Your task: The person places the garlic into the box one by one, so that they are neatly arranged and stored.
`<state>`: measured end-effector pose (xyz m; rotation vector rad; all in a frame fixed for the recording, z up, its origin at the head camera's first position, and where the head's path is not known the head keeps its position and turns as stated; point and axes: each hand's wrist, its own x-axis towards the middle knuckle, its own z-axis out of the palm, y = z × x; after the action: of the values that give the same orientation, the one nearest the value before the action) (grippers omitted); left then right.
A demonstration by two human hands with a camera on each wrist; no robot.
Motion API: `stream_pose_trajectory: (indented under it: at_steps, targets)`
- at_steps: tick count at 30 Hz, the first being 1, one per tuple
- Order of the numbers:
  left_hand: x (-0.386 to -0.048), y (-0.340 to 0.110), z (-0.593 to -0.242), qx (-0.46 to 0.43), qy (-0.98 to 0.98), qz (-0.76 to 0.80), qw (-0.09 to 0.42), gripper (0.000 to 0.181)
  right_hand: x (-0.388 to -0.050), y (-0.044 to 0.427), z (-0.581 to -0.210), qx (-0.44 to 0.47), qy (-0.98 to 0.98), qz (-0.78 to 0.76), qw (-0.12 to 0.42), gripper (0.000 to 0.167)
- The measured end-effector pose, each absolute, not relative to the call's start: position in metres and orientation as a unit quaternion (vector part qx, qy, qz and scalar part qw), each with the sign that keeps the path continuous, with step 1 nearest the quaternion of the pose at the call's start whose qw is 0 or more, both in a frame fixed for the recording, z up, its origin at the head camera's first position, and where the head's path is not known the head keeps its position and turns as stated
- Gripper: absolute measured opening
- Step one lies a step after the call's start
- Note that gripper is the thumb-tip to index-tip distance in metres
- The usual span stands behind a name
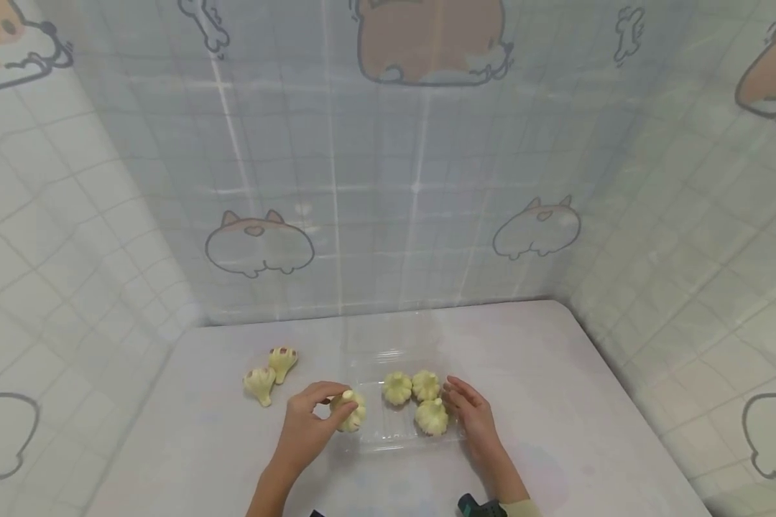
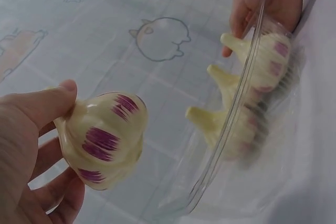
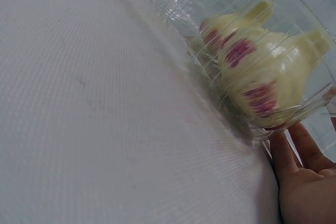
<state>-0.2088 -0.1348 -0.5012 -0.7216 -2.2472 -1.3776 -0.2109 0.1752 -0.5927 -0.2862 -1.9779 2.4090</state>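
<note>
My left hand [image 1: 306, 429] pinches a garlic bulb [image 1: 352, 411] by its stem between thumb and fingers, at the left side of a clear plastic box [image 1: 388, 446]. In the left wrist view this bulb [image 2: 107, 140] shows purple streaks and hangs outside the box wall. Three more bulbs [image 1: 397, 388] stand inside the box, stems up, grouped toward its right side. My right hand [image 1: 478, 424] rests against the box's right end with its fingers extended; in the right wrist view its fingers [image 3: 283, 153] touch the clear wall beside a bulb [image 3: 268, 72].
Two more garlic bulbs [image 1: 259, 385] lie on the white table [image 1: 543, 359] at the left, touching each other. The box's transparent lid [image 1: 388, 334] stands or lies behind the box. Patterned curtains surround the table at the back and sides.
</note>
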Motion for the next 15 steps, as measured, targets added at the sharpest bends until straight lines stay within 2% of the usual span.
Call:
stream_pose_trajectory:
  at_steps: [15]
  targets:
    - [-0.21, -0.103, -0.512, -0.252, -0.802, -0.513, 0.174, 0.019, -0.209, 0.173, -0.596, -0.104, -0.632, 0.768, 0.01, 0.046]
